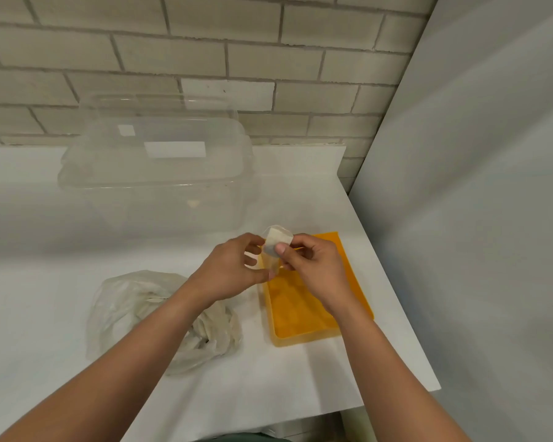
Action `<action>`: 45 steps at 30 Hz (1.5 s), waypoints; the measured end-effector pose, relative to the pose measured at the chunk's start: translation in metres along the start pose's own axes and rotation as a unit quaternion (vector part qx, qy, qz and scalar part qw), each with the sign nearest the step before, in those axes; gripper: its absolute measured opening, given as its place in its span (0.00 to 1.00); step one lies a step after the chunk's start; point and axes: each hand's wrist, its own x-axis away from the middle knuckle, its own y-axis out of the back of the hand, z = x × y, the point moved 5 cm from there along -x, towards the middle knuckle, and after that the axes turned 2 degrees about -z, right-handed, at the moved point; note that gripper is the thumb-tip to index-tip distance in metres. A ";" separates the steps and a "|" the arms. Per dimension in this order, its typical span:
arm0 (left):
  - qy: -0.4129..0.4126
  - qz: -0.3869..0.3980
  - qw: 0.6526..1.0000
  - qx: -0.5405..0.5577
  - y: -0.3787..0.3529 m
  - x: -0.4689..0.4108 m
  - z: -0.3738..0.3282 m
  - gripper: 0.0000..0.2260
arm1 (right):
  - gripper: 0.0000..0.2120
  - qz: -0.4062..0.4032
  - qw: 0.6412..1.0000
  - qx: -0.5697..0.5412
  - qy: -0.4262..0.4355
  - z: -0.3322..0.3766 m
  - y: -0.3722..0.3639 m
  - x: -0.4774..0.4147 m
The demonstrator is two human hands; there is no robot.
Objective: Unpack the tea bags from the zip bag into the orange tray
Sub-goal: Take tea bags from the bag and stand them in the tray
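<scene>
A small pale tea bag (276, 244) in a clear wrapper is held up between both hands, over the far left corner of the orange tray (296, 317). My right hand (313, 266) pinches its top right with thumb and fingers. My left hand (233, 269) grips its lower left edge. The tray lies on the white counter and looks bare inside. A crumpled clear zip bag (134, 311) with several pale tea bags in it lies to the left of the tray, partly under my left forearm.
A large clear plastic box (157, 164) with a lid stands at the back of the white counter (45, 282), against the brick wall. A grey wall (476, 218) closes the right side. The counter's front edge runs close below the tray.
</scene>
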 end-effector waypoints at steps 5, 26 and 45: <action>0.034 0.082 0.988 -0.125 -0.018 -0.005 0.011 0.40 | 0.05 -0.064 0.997 0.001 -0.035 -0.031 0.009 -0.012; 0.008 0.138 0.960 -0.244 -0.039 -0.015 0.022 0.49 | 0.13 0.045 0.972 0.215 -0.083 -0.085 -0.013 -0.026; -0.125 -0.055 0.976 -0.168 0.019 0.014 -0.004 0.21 | 0.10 -0.036 0.973 0.226 0.019 -0.017 -0.002 0.007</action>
